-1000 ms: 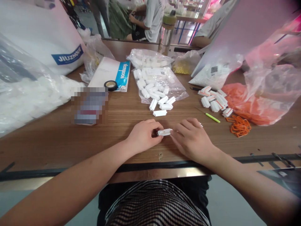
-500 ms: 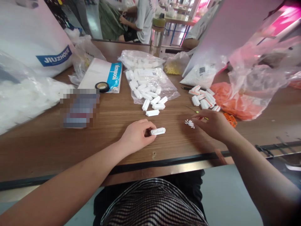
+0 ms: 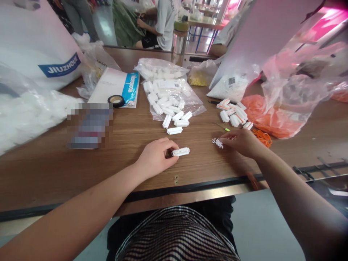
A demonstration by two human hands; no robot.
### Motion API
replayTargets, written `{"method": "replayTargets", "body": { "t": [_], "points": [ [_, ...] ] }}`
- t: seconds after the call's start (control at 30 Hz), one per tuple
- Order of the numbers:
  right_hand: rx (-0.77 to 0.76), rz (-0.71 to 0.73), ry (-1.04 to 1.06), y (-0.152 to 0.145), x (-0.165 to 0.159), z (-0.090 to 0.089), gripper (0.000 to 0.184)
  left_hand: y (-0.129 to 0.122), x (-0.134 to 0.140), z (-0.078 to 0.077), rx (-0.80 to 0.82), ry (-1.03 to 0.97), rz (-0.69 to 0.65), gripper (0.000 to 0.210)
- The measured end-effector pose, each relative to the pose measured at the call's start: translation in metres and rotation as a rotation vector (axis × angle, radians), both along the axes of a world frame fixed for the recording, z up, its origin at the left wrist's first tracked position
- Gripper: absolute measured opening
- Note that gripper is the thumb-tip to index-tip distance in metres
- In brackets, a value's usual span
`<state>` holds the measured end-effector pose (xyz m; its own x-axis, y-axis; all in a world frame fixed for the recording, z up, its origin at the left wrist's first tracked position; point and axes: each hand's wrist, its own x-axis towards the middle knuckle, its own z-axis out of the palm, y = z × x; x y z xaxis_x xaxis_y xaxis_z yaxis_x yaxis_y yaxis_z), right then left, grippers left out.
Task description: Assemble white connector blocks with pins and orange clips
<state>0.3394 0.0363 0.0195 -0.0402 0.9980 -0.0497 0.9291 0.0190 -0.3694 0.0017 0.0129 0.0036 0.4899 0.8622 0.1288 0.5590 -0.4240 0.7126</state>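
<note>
while the left hand (image 3: 157, 154) grips the block (image 3: 181, 151) near the bench's front edge (image 3: 195, 187), the right hand (image 3: 240, 141), grip unclear, should pinch pieces (image 3: 218, 143) singly.

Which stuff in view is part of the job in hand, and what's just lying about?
Likely part of the job:
white slotted piece, held in the left hand
small white bits, at the right hand
loose white blocks, similar in shape

Apparently just lying about:
black tape roll, on the notebook
drink bottle
</note>
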Motion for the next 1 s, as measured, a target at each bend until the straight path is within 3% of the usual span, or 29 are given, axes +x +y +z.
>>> {"method": "replayTargets", "body": {
  "t": [0.17, 0.43, 0.67, 0.83, 1.0],
  "points": [
    [0.016, 0.069, -0.023, 0.0027, 0.0009, 0.0036, 0.023, -0.0004, 0.0000, 0.0009, -0.006, -0.007, -0.007, 0.013],
    [0.013, 0.026, -0.088, 0.0011, 0.0006, 0.0068, 0.023, 0.0000, -0.0003, 0.0005, -0.010, 0.006, -0.003, 0.013],
    [0.097, 0.131, -0.195, -0.0001, -0.0041, 0.0080, 0.023, -0.0001, -0.0002, -0.0001, -0.001, -0.006, -0.006, 0.012],
    [0.077, 0.039, -0.091, -0.0037, -0.0019, 0.0078, 0.028, -0.0007, 0.0003, 0.0016, -0.006, -0.013, -0.010, 0.012],
    [0.099, -0.063, -0.160, -0.0065, -0.0049, 0.0015, 0.030, -0.0005, 0.0007, 0.0021, -0.011, -0.001, -0.004, 0.012]
  ]
}}
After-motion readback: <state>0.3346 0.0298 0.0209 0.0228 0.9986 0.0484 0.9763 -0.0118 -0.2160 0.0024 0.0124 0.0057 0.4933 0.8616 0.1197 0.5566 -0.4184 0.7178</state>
